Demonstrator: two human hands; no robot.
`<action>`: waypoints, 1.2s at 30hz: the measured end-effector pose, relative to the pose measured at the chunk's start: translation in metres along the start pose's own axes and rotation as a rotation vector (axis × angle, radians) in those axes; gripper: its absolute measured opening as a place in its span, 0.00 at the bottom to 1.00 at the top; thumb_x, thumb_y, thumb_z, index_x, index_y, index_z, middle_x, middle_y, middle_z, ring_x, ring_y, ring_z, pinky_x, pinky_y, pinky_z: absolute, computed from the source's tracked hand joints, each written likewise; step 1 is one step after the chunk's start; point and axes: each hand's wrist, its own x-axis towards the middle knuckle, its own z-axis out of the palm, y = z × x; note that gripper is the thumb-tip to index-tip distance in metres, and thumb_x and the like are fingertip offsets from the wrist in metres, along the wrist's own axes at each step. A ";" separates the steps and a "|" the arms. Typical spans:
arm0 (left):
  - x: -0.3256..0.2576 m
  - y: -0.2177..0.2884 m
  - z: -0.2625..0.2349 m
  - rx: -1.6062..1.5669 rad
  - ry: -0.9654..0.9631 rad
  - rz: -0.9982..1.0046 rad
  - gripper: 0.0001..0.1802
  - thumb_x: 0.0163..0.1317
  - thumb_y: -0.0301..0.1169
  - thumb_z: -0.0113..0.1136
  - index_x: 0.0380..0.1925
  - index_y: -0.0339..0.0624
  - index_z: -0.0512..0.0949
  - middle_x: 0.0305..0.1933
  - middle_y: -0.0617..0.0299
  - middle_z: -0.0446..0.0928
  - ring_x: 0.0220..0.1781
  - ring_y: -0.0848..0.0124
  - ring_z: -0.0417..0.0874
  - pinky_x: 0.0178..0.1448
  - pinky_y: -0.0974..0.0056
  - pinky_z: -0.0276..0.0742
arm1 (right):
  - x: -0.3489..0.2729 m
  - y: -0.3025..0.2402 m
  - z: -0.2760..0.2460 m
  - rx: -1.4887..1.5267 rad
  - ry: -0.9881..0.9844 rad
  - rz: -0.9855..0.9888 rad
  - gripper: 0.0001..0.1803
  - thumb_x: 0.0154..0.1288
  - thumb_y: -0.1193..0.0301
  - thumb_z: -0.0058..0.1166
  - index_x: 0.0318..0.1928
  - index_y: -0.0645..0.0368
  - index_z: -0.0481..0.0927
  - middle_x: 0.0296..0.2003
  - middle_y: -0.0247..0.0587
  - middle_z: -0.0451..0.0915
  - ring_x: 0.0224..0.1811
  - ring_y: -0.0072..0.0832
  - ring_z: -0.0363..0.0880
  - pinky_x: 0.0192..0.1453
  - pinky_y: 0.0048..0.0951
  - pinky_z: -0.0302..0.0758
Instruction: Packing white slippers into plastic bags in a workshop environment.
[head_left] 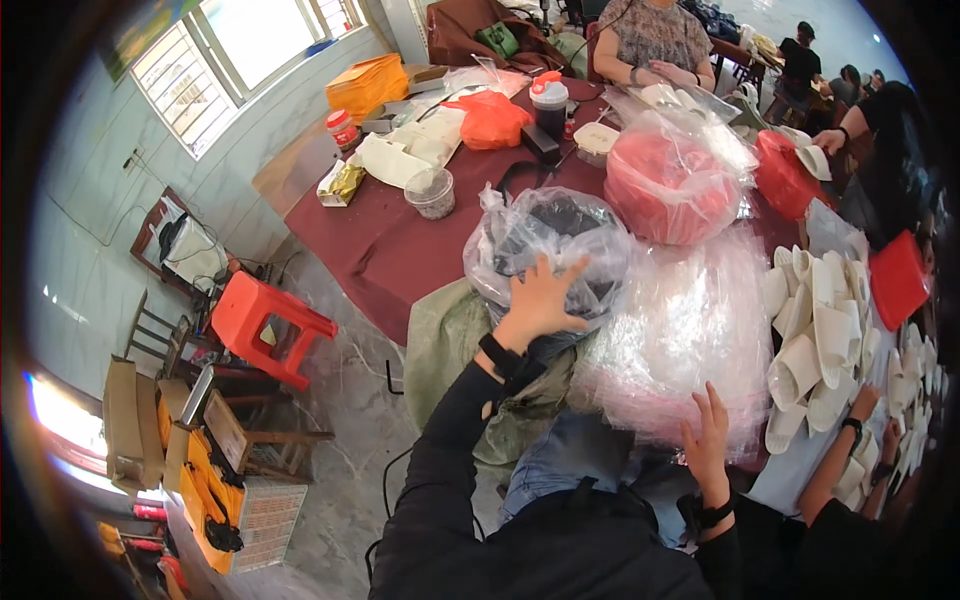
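Note:
My left hand (543, 305) reaches over a clear plastic bag (490, 235) that has dark contents, its fingers spread and nothing held. Whether the fingertips touch the bag or the contents, I cannot tell. Beside that bag lies a thick stack of flat clear plastic bags (680, 340), shiny and pinkish toward the near edge. At this near edge my right hand (708, 450) is raised with fingers stretched out, holding nothing. To the right of the stack, several white slippers (825, 325) are piled up.
A bagged red tub (670, 185) stands beyond the stack on the dark red tablecloth (370, 255). Farther off are a shaker bottle (548, 105), a lidded plastic cup (430, 193) and an orange bag (492, 120). A co-worker's arm (835, 460) reaches in at right. Left is a red stool (268, 325).

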 end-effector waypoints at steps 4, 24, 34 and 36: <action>0.013 -0.023 0.041 0.121 0.219 0.097 0.30 0.45 0.37 0.62 0.52 0.51 0.67 0.50 0.44 0.67 0.49 0.47 0.71 0.49 0.46 0.63 | 0.007 -0.011 0.001 -0.049 -0.005 -0.055 0.25 0.53 0.76 0.52 0.53 0.61 0.66 0.61 0.52 0.58 0.61 0.49 0.57 0.63 0.42 0.55; 0.064 -0.090 -0.093 -1.180 0.887 0.179 0.19 0.51 0.17 0.55 0.45 0.33 0.67 0.43 0.55 0.73 0.43 0.69 0.74 0.46 0.67 0.70 | 0.034 -0.076 0.040 0.056 -0.073 -0.279 0.27 0.54 0.67 0.54 0.56 0.57 0.65 0.61 0.44 0.60 0.62 0.43 0.58 0.65 0.44 0.54; -0.032 -0.117 -0.010 -0.288 0.481 -0.178 0.26 0.51 0.27 0.61 0.51 0.31 0.67 0.50 0.51 0.70 0.50 0.64 0.70 0.55 0.62 0.66 | 0.040 -0.047 0.017 -0.161 0.040 -0.097 0.27 0.53 0.63 0.55 0.55 0.52 0.68 0.60 0.42 0.62 0.62 0.44 0.58 0.63 0.51 0.53; -0.057 -0.121 0.022 -0.478 0.604 -0.045 0.27 0.52 0.28 0.60 0.52 0.31 0.66 0.50 0.50 0.69 0.51 0.62 0.69 0.55 0.61 0.65 | 0.035 -0.025 0.030 -0.209 -0.044 -0.097 0.27 0.52 0.62 0.55 0.54 0.52 0.69 0.59 0.42 0.63 0.62 0.44 0.58 0.62 0.51 0.53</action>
